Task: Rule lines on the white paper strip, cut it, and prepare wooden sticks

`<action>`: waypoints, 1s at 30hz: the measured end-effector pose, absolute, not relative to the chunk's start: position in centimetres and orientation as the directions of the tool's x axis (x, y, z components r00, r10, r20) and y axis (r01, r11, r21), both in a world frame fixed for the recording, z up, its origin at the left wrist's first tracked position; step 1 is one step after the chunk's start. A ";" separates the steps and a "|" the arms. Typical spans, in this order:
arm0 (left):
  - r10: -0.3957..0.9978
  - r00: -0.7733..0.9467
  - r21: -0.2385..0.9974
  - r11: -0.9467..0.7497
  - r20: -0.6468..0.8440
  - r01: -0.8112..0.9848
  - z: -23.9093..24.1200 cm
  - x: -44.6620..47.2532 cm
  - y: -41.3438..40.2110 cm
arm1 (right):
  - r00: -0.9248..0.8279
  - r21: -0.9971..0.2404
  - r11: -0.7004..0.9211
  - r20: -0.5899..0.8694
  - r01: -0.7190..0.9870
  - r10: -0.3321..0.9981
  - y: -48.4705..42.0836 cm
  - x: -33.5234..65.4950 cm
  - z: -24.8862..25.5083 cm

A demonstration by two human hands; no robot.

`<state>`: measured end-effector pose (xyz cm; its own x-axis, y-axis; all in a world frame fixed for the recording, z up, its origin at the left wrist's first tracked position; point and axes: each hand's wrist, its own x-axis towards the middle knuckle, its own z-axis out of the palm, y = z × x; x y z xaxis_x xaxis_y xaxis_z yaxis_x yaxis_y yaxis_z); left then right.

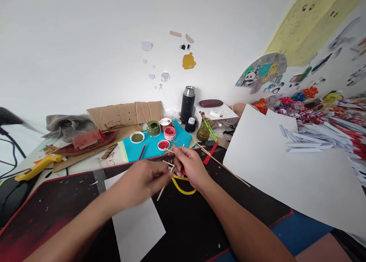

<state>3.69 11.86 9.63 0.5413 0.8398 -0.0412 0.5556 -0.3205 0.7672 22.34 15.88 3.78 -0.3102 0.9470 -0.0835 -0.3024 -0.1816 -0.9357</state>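
Note:
My right hand (188,166) is closed in a pinch on a thin wooden stick (169,150), whose end points left toward the paint lids. My left hand (147,182), smeared by motion, is close beside it, over the corner of a white paper sheet (140,227). Its fingertips are near another pale stick (160,193) that slants down to the mat; whether they grip it I cannot tell. Partly under my right hand lies a yellow loop handle (184,191), perhaps of scissors. A longer stick (228,170) rests on the mat to the right.
Open paint jars (153,128) and a red paint lid (164,145) stand on blue paper (131,150). Behind are a black thermos (188,104) and cardboard (126,115). A yellow glue gun (38,168) and red model boat (88,142) are left; large white paper (265,163) is right.

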 end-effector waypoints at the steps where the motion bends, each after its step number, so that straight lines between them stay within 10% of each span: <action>1: 0.788 0.612 0.769 -0.349 -0.068 0.535 9.4 4.7 10.7 | -0.307 -0.936 -0.178 -0.080 -0.303 0.948 15.9 22.3 3.8; 7: 0.598 0.795 0.729 -0.499 -0.101 0.468 9.7 6.4 8.1 | -0.305 -0.948 -0.166 -0.078 -0.273 0.949 15.8 22.1 3.6; 14: 0.980 0.118 0.597 -0.190 0.159 0.779 9.9 1.4 14.4 | -0.301 -0.951 -0.164 -0.081 -0.262 0.950 15.7 22.1 3.8; 30: 0.959 0.189 0.253 -0.240 0.210 0.937 9.0 2.1 14.1 | -0.344 -0.987 -0.078 -0.026 -0.138 0.938 15.2 21.8 3.8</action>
